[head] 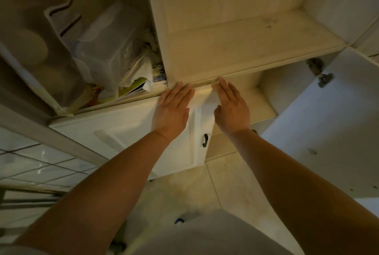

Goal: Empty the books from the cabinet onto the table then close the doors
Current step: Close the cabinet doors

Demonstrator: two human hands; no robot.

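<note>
Against the white cabinet (235, 49), left hand (173, 109) flat with straight fingers on the left door (127, 137), right hand (231, 107) likewise flat at its top edge, neither holding anything, right door (328, 127) swung open.

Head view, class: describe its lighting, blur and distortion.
Head view: dim, yellowish light; the open door at right looks bluish-white; the wide lens bends the shelf edge and tilts the cabinet; the clear container behind the left pane is soft and hazy; the left hand and right hand are fairly sharp, both flat.
</note>
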